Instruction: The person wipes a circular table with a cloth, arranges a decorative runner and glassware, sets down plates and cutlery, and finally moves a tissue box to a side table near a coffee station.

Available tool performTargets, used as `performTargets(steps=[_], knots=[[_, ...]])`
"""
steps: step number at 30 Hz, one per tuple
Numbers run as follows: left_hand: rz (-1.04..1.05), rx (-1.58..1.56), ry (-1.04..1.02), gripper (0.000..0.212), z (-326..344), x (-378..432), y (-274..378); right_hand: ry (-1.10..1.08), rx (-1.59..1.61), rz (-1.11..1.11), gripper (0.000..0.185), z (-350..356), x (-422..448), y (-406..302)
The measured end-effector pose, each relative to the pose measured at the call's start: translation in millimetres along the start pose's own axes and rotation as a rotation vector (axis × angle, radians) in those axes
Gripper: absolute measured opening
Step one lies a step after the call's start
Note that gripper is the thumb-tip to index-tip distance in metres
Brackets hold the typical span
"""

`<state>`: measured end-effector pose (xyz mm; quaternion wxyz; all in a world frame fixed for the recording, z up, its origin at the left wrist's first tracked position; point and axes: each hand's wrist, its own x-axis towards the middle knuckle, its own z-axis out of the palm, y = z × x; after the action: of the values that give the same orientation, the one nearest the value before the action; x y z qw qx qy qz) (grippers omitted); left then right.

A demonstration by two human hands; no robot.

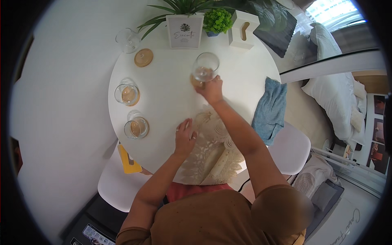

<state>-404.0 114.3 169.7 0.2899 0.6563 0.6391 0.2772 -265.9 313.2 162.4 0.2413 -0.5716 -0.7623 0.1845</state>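
Observation:
My right hand [212, 90] holds a clear stemmed glass [207, 61] low down, over the middle of the white round table [165, 82]. A round wooden coaster [194, 82] shows partly behind the glass and my fingers; whether the glass touches it I cannot tell. My left hand [184, 134] lies on the tabletop with thumb and fingers apart and nothing in it. Beside it a cream lace cloth [205, 153] lies bunched and hangs over the near edge, partly hidden by my right forearm.
Along the left rim stand a stemmed glass [128, 41] near a wooden coaster [148, 57] and two tumblers [121, 95] [130, 130] on coasters. A framed sign [184, 33], plants [217, 20] and a white tissue box [243, 29] line the back. A blue cloth [269, 110] drapes the right edge.

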Motion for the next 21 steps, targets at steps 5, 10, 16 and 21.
performTargets(steps=[5,10,16,21], knots=[[0.024,0.023,-0.108,0.055,3,-22,16,0.137,-0.187,0.133,0.062,-26,23,72],[-0.007,0.012,-0.086,0.055,-1,-25,14,0.169,-0.197,0.223,0.058,-49,42,105],[-0.04,0.047,-0.057,0.057,-8,-32,13,0.209,-0.262,0.368,0.072,-80,56,154],[-0.402,-0.131,0.099,0.062,-44,-86,-19,0.448,0.123,0.181,0.057,-78,17,135]])
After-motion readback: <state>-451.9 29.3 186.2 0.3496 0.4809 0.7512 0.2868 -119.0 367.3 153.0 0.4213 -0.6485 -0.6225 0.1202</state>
